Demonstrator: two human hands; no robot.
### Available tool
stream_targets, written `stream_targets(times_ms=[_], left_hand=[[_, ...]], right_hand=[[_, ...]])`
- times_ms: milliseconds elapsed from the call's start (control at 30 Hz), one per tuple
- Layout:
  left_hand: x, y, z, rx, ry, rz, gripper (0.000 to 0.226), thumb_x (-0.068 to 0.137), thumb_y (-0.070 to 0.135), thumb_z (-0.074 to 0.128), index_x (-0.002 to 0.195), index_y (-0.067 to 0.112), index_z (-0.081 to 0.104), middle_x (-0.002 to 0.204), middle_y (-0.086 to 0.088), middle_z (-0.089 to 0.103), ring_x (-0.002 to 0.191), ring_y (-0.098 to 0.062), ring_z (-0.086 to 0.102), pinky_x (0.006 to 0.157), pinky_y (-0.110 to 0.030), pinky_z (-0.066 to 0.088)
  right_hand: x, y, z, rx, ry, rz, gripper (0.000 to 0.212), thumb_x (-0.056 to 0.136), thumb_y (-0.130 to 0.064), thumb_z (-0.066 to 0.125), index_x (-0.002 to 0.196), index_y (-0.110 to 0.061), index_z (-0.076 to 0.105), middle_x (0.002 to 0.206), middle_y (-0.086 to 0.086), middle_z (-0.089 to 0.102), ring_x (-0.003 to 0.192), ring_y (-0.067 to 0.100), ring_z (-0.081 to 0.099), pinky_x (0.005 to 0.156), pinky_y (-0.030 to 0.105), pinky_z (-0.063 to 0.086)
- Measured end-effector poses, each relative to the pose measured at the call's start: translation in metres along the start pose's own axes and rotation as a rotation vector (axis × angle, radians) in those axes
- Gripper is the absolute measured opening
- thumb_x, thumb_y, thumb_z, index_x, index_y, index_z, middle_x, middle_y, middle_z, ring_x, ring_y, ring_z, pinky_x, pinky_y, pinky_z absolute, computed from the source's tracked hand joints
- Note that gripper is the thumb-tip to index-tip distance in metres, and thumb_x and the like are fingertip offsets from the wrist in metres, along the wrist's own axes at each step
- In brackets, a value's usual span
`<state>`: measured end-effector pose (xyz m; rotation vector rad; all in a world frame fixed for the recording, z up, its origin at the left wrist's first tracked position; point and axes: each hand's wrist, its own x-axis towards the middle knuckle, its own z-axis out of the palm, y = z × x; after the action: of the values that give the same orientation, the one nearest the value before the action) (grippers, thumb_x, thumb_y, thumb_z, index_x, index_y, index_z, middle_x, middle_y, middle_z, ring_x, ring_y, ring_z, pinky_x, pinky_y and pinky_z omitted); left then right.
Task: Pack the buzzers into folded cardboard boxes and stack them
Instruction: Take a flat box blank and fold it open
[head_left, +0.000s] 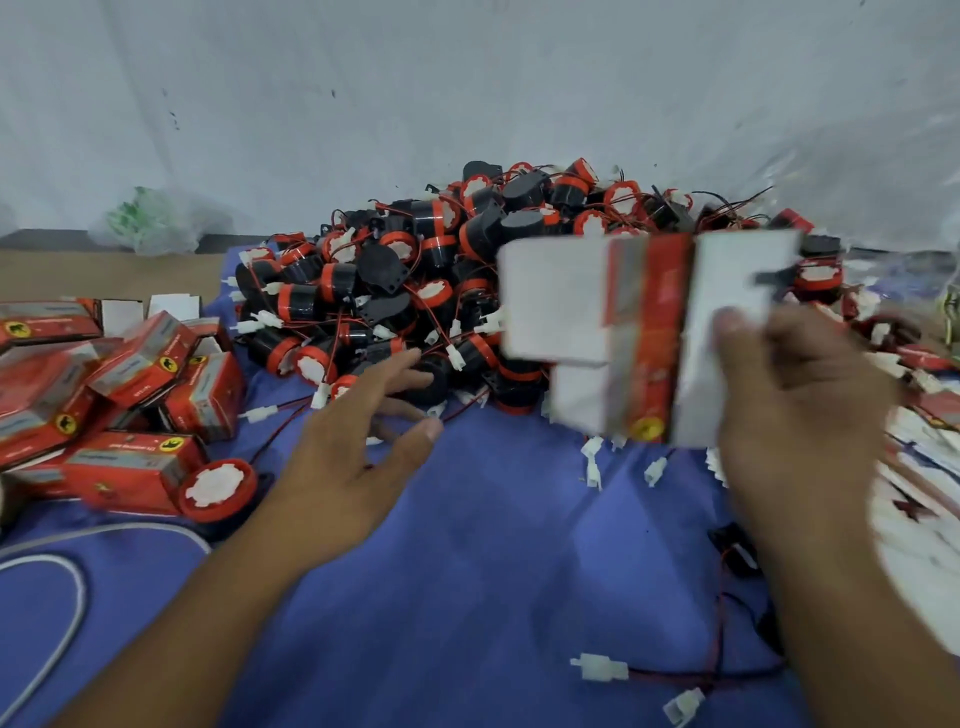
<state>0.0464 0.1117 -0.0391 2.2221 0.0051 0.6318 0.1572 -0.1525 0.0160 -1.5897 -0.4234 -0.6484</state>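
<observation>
Gripping blurred box (649, 332) (print unreadable), right hand (800, 395); left hand (353, 457) spread by buzzers (441, 270).

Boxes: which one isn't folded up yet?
The flat carton held up by the right hand: its white flaps are spread out. The red boxes at left are already folded into shape and lie on the blue cloth.

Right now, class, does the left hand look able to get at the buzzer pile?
Probably yes. The left hand is open, its fingertips at the near edge of the buzzer pile, nothing lying across its way. The right hand holds the flat cardboard box off to the side, clear of that path.
</observation>
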Motion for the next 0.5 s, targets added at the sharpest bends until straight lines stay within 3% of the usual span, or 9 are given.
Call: stream_targets(times_ms=[67, 133, 167, 267, 367, 500], left_hand=[[-0.001, 0.010, 0.009, -0.215, -0.034, -0.062, 0.063, 0.092, 0.047, 0.057, 0.149, 0.043, 0.031, 0.133, 0.033, 0.053, 0.112, 0.004, 0.059, 0.082, -0.006, 0.046], [0.000, 0.016, 0.017, -0.359, -0.014, -0.131, 0.060, 0.089, 0.039, 0.062, 0.143, 0.042, 0.036, 0.122, 0.028, 0.063, 0.103, 0.000, 0.066, 0.075, -0.011, 0.052], [0.001, 0.017, 0.019, -0.388, 0.034, -0.170, 0.052, 0.091, 0.032, 0.064, 0.137, 0.040, 0.042, 0.114, 0.024, 0.068, 0.094, -0.004, 0.070, 0.069, -0.014, 0.054], [0.004, 0.016, 0.020, -0.415, 0.189, -0.263, 0.031, 0.096, 0.006, 0.062, 0.110, 0.032, 0.053, 0.097, 0.010, 0.075, 0.069, -0.019, 0.071, 0.054, -0.024, 0.055], [0.004, 0.016, 0.020, -0.365, 0.232, -0.310, 0.021, 0.097, 0.006, 0.060, 0.101, 0.026, 0.055, 0.099, 0.007, 0.073, 0.070, -0.018, 0.070, 0.053, -0.026, 0.055], [0.002, 0.011, 0.024, -0.237, 0.282, -0.323, 0.010, 0.095, 0.016, 0.064, 0.098, 0.024, 0.060, 0.091, 0.016, 0.070, 0.072, -0.005, 0.067, 0.057, -0.014, 0.051]], right_hand=[[-0.029, 0.008, 0.031, 0.104, -0.206, 0.176, 0.020, 0.099, -0.029, 0.060, 0.083, -0.030, 0.072, 0.074, -0.004, 0.072, 0.065, 0.005, 0.064, 0.054, 0.029, 0.055], [-0.045, 0.021, 0.048, 0.139, -0.320, 0.357, 0.018, 0.101, -0.025, 0.058, 0.089, -0.030, 0.071, 0.084, 0.010, 0.073, 0.072, 0.024, 0.066, 0.065, 0.055, 0.059], [-0.047, 0.028, 0.053, 0.133, -0.340, 0.406, 0.016, 0.101, -0.026, 0.056, 0.092, -0.031, 0.069, 0.087, 0.010, 0.073, 0.075, 0.027, 0.068, 0.068, 0.060, 0.057], [-0.053, 0.043, 0.056, 0.063, -0.370, 0.407, 0.004, 0.100, -0.032, 0.058, 0.099, -0.036, 0.057, 0.090, -0.012, 0.074, 0.077, 0.017, 0.072, 0.068, 0.052, 0.060], [-0.053, 0.051, 0.055, 0.028, -0.396, 0.391, 0.008, 0.095, -0.034, 0.065, 0.095, -0.035, 0.057, 0.088, -0.008, 0.070, 0.080, 0.011, 0.068, 0.073, 0.040, 0.059], [-0.051, 0.045, 0.055, 0.018, -0.342, 0.343, 0.012, 0.093, -0.031, 0.069, 0.091, -0.030, 0.058, 0.085, -0.006, 0.065, 0.077, 0.014, 0.063, 0.065, 0.024, 0.052]])
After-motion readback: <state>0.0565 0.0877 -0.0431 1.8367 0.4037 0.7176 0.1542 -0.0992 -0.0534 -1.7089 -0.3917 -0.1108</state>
